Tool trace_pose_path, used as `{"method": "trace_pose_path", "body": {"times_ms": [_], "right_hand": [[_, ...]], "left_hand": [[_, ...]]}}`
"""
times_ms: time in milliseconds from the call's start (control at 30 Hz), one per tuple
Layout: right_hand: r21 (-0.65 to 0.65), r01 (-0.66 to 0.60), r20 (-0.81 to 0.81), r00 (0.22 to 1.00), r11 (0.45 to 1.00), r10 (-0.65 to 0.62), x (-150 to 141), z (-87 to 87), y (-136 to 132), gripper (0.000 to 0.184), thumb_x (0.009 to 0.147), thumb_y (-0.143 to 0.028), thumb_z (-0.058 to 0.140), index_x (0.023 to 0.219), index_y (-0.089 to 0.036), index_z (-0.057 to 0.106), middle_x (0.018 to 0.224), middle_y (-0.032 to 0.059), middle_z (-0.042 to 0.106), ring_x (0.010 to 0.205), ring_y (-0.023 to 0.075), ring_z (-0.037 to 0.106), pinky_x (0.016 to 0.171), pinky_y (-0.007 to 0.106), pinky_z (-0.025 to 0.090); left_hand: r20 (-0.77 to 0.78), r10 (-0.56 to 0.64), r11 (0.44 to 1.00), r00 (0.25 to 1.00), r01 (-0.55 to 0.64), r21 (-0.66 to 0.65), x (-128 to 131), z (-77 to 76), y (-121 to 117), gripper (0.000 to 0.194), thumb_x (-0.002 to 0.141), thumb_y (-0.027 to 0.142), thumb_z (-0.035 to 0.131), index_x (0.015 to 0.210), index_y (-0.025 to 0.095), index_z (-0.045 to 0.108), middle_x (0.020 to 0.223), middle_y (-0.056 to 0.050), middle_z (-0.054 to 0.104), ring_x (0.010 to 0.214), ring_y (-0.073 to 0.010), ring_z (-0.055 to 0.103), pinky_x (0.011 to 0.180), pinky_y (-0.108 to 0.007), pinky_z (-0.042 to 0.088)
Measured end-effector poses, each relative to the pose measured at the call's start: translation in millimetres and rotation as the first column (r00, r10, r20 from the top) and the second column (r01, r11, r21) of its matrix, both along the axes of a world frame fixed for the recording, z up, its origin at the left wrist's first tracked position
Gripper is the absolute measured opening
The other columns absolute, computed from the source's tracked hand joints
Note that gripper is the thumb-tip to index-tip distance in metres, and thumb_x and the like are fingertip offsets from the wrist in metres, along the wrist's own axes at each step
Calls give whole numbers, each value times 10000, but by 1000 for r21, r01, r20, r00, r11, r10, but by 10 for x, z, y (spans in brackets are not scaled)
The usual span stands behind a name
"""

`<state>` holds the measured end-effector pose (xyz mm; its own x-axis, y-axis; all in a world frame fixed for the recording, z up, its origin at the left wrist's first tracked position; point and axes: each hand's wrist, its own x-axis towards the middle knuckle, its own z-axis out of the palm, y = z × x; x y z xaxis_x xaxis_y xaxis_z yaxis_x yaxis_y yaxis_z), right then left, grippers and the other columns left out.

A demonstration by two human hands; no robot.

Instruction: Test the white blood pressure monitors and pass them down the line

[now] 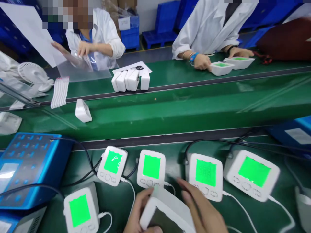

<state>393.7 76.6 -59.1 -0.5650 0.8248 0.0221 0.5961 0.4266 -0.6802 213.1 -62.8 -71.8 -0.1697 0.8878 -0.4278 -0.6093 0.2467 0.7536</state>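
At the bottom middle, my left hand is closed round the left side of a white blood pressure monitor. The held monitor is tilted, and its screen is dark. My right hand is by its right side with fingers stretched out; whether they touch the casing I cannot tell. Beyond my hands stand other white monitors with lit green screens: one at the far left, others at the left, middle, right and far right. White tubes and black cables are plugged into them.
A blue test box stands at the left, its black cables crossing the bench. A green conveyor runs behind, carrying a white monitor. Across it, one co-worker handles a clear bag; another touches two monitors.
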Motion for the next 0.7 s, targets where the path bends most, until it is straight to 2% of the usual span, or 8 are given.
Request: {"method": "trace_pose_path", "body": {"times_ms": [67,133,200,233,333,467,567,700], "right_hand": [[7,-20,-15,1000,1000,20,-301,-68,-53,362,1097,-430,379,1364,-270,563,1268,111,708,1141,300,718,892,428,626],[-41,-31,-12,999,999,30,-513,-144,-53,328,1098,-449,355,1196,-248,595,1145,119,709,1046,310,730,863,464,615],[-106,-36,20,999,994,39,-609,-186,-19,294,1093,-453,365,1039,-247,568,1031,105,699,947,309,731,810,466,600],[-131,-38,45,998,991,44,-623,-188,4,282,1089,-454,379,992,-250,547,998,99,696,916,309,728,787,461,590],[-176,-75,107,990,982,95,-600,-142,74,281,1084,-455,407,923,-259,527,966,88,711,880,304,727,739,425,565],[-117,-130,83,987,985,140,-571,-119,129,318,1089,-460,416,871,-263,537,865,39,720,761,253,724,642,340,528],[-43,-129,58,990,991,131,-579,-219,120,358,1080,-496,425,833,-258,529,793,18,700,686,229,698,598,310,486],[100,-73,31,997,992,71,-600,-395,60,464,1077,-569,339,792,-248,515,693,27,626,635,242,644,581,322,421]], "left_hand": [[-49,239,968,970,-241,-61,-104,79,-101,818,732,483,893,1452,340,534,1376,-78,677,1204,-327,672,960,-363,543],[-160,411,891,898,-432,-140,-226,109,-153,872,707,483,911,1462,308,511,1347,-82,693,1174,-318,686,928,-331,565],[-243,492,816,836,-540,-206,-341,88,-173,962,702,523,903,1512,289,440,1352,-96,687,1159,-316,692,904,-324,586],[-272,501,797,822,-560,-225,-388,67,-179,996,708,544,892,1537,291,401,1370,-100,674,1162,-314,691,892,-322,596],[-355,444,817,823,-534,-217,-464,9,-203,985,754,581,845,1561,303,353,1438,-111,620,1189,-314,681,866,-317,612],[-446,337,885,829,-441,-149,-416,-3,-228,886,810,556,806,1543,278,392,1498,-133,571,1234,-343,662,915,-359,613],[-453,277,924,848,-364,-118,-329,1,-205,843,825,536,794,1534,271,423,1501,-134,569,1275,-362,634,964,-392,597],[-450,189,958,873,-264,-109,-263,8,-157,798,863,557,748,1533,284,413,1506,-130,557,1301,-353,608,1026,-423,561]]}}
